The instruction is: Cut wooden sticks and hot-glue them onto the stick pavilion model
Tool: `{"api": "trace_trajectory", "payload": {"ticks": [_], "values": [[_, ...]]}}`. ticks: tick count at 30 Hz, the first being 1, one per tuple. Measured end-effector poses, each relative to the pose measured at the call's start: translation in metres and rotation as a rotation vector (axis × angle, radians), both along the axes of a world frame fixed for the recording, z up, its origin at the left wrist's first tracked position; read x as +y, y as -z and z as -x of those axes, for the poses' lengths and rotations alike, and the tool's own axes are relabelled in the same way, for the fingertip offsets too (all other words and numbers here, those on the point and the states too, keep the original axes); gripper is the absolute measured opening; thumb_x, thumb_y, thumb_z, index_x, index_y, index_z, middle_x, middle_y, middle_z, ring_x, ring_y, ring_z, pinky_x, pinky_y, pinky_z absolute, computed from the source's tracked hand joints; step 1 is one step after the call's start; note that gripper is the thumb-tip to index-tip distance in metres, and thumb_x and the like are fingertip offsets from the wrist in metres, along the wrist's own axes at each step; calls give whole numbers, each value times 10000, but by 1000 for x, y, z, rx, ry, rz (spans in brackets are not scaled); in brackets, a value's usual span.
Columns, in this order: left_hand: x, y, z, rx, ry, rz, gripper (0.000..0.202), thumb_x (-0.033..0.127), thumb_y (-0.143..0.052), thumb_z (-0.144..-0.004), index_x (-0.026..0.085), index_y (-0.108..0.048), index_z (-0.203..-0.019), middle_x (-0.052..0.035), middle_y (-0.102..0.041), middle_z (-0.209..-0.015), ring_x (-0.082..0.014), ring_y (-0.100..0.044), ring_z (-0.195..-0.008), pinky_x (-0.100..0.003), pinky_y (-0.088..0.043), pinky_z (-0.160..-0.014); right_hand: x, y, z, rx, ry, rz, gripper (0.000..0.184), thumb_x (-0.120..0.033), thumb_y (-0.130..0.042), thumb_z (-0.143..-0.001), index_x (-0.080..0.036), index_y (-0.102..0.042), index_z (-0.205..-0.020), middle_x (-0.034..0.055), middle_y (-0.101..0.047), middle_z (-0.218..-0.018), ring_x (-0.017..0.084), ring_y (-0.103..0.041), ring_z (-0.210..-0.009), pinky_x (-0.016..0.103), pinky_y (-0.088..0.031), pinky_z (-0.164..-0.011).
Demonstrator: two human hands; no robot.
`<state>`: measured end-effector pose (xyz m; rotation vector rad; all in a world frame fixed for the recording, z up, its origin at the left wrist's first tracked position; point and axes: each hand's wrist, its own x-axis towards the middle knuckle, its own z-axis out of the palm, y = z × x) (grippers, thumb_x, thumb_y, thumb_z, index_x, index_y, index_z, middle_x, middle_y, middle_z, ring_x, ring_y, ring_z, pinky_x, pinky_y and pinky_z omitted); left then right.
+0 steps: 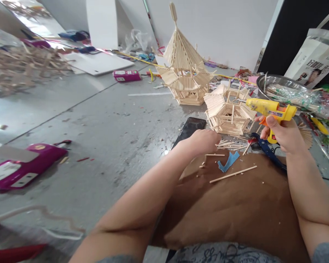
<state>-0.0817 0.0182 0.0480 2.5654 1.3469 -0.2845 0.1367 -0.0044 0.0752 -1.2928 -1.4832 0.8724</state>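
My right hand grips a yellow hot glue gun by its handle, the nozzle pointing left beside the low stick model. My left hand is closed, knuckles up, at the left end of a pile of short wooden sticks. Its fingertips are hidden, so I cannot see what they hold. Just beyond is the unfinished-looking six-sided stick model with slatted panels. Behind it stands a taller stick pagoda with a pointed roof. Dark blue pliers-like cutters lie beneath my right wrist.
A black phone lies by my left hand. Brown paper before me bears a blue scrap and a long stick. A metal bowl of wrapped sticks stands right, near a white bag. Purple power strips lie left.
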Motion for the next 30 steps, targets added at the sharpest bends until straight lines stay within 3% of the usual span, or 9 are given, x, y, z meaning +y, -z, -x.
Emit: {"api": "trace_trajectory", "payload": {"ticks": [10,15,20,23,26,30], "values": [[-5,15,-7,-11,46,93,132,178,-585,-598,191,-660,-705,-106,-665,-770,-224,-600,-761,-318,-420,-699,-2,-5,-3,16,-7,-27,451,-631,-549,-618,-191,-560,-718,50,-633,-745,83,-487,-385,254,-396,-378],[-5,25,-14,42,86,109,111,125,-560,-585,175,-649,-631,-126,-662,-708,-259,-608,-744,-362,-425,-670,-2,-5,-4,-19,-14,-26,453,-640,-524,-631,-195,-549,-708,45,-621,-707,83,-479,-382,255,-390,-377],[-5,14,-12,17,92,42,127,145,-505,-634,164,-629,-654,-122,-659,-730,-237,-603,-695,-327,-423,-597,-3,-5,-4,24,-12,-39,440,-625,-542,-629,-192,-550,-710,55,-628,-744,77,-472,-377,252,-384,-368],[-6,-2,-9,-292,49,66,93,138,-487,-649,166,-575,-645,-64,-636,-660,-170,-573,-596,-274,-404,-541,-4,-6,-4,37,10,-42,439,-625,-544,-628,-193,-549,-708,56,-634,-757,75,-469,-373,249,-373,-362],[-6,-14,-8,-774,-137,294,70,136,-458,-711,170,-510,-741,-10,-615,-624,-86,-516,-457,-221,-390,-473,-4,-6,-5,64,4,-55,414,-602,-553,-642,-193,-546,-705,50,-634,-765,67,-465,-360,247,-369,-361],[-1,-7,-12,-1256,-414,525,57,205,-469,-778,178,-452,-824,22,-588,-585,-61,-487,-371,-207,-386,-409,-3,-5,-6,44,-2,-41,430,-610,-546,-642,-186,-541,-711,56,-633,-764,68,-473,-365,237,-359,-344]]}}
